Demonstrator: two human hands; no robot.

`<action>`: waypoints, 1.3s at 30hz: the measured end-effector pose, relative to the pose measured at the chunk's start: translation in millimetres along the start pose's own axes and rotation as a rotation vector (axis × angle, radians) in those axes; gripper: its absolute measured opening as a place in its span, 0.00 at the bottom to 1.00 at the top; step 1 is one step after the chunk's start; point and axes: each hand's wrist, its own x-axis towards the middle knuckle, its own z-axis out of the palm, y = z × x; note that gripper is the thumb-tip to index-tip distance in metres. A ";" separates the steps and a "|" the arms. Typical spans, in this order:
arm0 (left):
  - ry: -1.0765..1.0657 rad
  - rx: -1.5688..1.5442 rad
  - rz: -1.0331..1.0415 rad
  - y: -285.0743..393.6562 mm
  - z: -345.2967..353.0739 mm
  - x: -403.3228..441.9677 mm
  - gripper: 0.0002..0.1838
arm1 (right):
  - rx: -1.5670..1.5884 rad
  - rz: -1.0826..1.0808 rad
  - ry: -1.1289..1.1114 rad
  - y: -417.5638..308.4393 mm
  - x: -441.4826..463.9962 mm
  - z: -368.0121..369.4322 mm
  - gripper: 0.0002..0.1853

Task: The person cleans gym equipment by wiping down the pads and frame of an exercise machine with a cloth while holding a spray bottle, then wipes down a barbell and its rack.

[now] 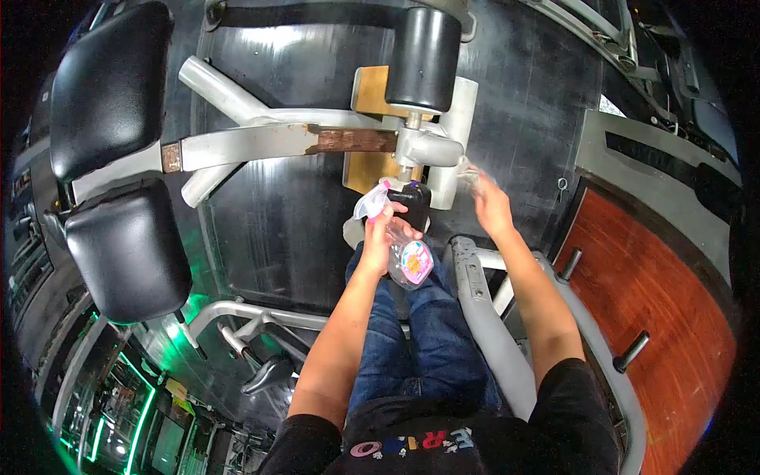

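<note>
My left hand (381, 241) is wrapped around a clear spray bottle (412, 262) with a pink and yellow label. Its white and pink trigger head (372, 201) points up and to the left. My right hand (492, 207) is closed on a pale crumpled cloth (469, 172), held against or close beside the grey pivot housing (431, 148) of an exercise machine. Just above that housing is a black padded roller (423, 59). A second black roller end (409, 203) lies below it, partly behind the bottle and my left hand.
Two black pads (111, 91) stand at the left on a grey frame bar (237, 149) with worn brown patches. Curved grey tubing (495, 317) runs beside my right leg. A reddish wooden panel (649, 293) with black pegs is at the right, over dark flooring (273, 229).
</note>
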 end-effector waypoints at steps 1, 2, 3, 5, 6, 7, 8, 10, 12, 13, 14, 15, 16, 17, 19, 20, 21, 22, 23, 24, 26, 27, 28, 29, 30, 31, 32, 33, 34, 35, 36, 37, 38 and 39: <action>-0.007 -0.009 0.004 -0.6 -0.8 -0.6 0.24 | -0.011 0.323 -0.072 16.7 -7.1 3.0 0.16; -0.014 -0.016 0.012 0.7 -1.3 1.6 0.23 | -0.009 0.326 -0.062 30.6 -9.4 17.3 0.16; -0.002 -0.007 -0.006 1.3 -1.7 1.3 0.22 | 0.333 0.469 0.194 44.1 -14.8 35.2 0.15; -0.008 0.004 -0.006 0.1 -3.6 3.2 0.23 | 0.909 0.664 0.500 41.9 -10.1 51.7 0.18; -0.019 0.010 -0.002 -0.2 -4.3 3.8 0.23 | 1.085 0.689 0.519 18.5 -0.8 51.3 0.18; -0.010 0.018 0.001 -0.5 -4.0 4.2 0.23 | 1.197 0.776 0.573 -6.0 13.2 54.7 0.18; -0.014 0.027 -0.002 -0.4 -2.8 3.1 0.23 | 1.198 0.876 0.540 -3.6 29.6 76.2 0.17; 0.012 0.006 0.002 1.5 -0.8 2.5 0.23 | 1.008 0.728 0.669 -61.8 52.5 89.8 0.18; 0.001 -0.012 0.001 -2.3 -4.5 4.6 0.26 | 0.697 0.549 0.544 -108.6 41.8 87.4 0.20; -0.017 -0.013 0.027 -4.2 -7.2 9.0 0.26 | 0.451 0.292 0.536 -125.5 35.8 84.6 0.19; -0.032 -0.015 0.055 -6.7 -10.1 11.8 0.26 | 0.383 0.121 0.542 -135.2 35.4 83.1 0.18; -0.029 -0.026 0.066 -6.4 -9.0 11.4 0.27 | 0.465 0.073 0.358 -140.6 36.2 70.3 0.17; -0.027 -0.022 0.070 -8.3 -11.9 11.5 0.27 | 0.543 0.020 0.175 -146.8 40.4 54.8 0.16; -0.005 -0.084 0.008 -9.9 -14.3 13.5 0.27 | 0.547 0.014 0.176 -153.7 46.1 43.4 0.16; 0.098 -0.084 -0.094 -7.0 -11.1 8.1 0.26 | 0.453 -0.078 -0.180 -156.1 55.0 32.6 0.16; 0.055 -0.007 -0.047 -1.6 -4.3 4.3 0.25 | 0.619 -0.133 -0.065 -139.0 63.9 52.0 0.16; 0.029 -0.004 -0.035 -1.2 -4.5 5.1 0.25 | 0.653 -0.094 -0.050 -129.7 72.2 45.3 0.16; 0.008 -0.003 -0.021 -1.0 -5.7 5.3 0.24 | 0.688 -0.057 -0.040 -121.4 75.0 34.1 0.17; 0.015 -0.007 -0.016 -0.5 -6.6 5.0 0.24 | 0.681 0.049 0.004 -129.9 71.3 5.0 0.18; 0.014 -0.009 -0.022 0.1 -5.7 5.6 0.24 | 0.670 0.154 0.046 -138.4 67.6 -22.3 0.18; 0.020 -0.013 -0.031 -1.3 -5.7 3.4 0.23 | 0.862 0.067 0.204 -117.7 77.3 -20.4 0.18; 0.012 -0.010 -0.024 -0.4 -5.1 4.8 0.23 | 0.661 0.036 0.290 -120.5 74.4 -31.0 0.20; 0.003 -0.006 -0.021 0.2 -4.5 4.5 0.23 | 0.662 0.033 0.288 -121.4 69.7 -26.8 0.20; 0.016 -0.018 -0.044 0.9 -3.6 4.0 0.23 | 0.498 -0.058 0.286 -121.0 64.9 -17.3 0.16; 0.015 -0.016 -0.041 1.5 -3.3 4.0 0.23 | 0.333 -0.149 0.284 -118.6 62.9 -4.4 0.13; 0.019 -0.012 -0.042 1.7 -3.3 3.8 0.23 | 0.206 -0.388 0.325 -111.2 62.7 18.4 0.10; 0.023 -0.007 -0.044 1.7 -3.3 3.7 0.23 | 0.083 -0.420 0.242 -118.1 51.6 26.7 0.11; 0.022 -0.002 -0.046 1.2 -3.4 2.6 0.23 | 0.029 -0.451 0.212 -119.8 40.6 30.3 0.11; 0.028 -0.002 -0.040 1.0 -3.3 2.1 0.23 | -0.026 -0.481 0.183 -121.1 33.6 31.1 0.12; 0.031 -0.001 -0.033 1.6 -2.7 3.0 0.23 | -0.025 -0.476 0.190 -112.6 30.1 36.6 0.12; 0.027 0.002 -0.035 2.0 -2.9 3.6 0.23 | 0.116 -0.369 0.135 -93.9 24.5 46.9 0.12; 0.025 -0.004 -0.033 1.7 -3.5 2.4 0.23 | 0.254 -0.259 0.076 -82.5 17.6 45.6 0.12; 0.019 -0.011 -0.029 2.0 -3.0 2.9 0.23 | 0.249 -0.258 0.079 -69.8 11.2 41.5 0.12; 0.025 -0.007 -0.039 2.8 -3.0 3.6 0.23 | 0.362 -0.016 -0.020 -61.8 5.6 33.5 0.15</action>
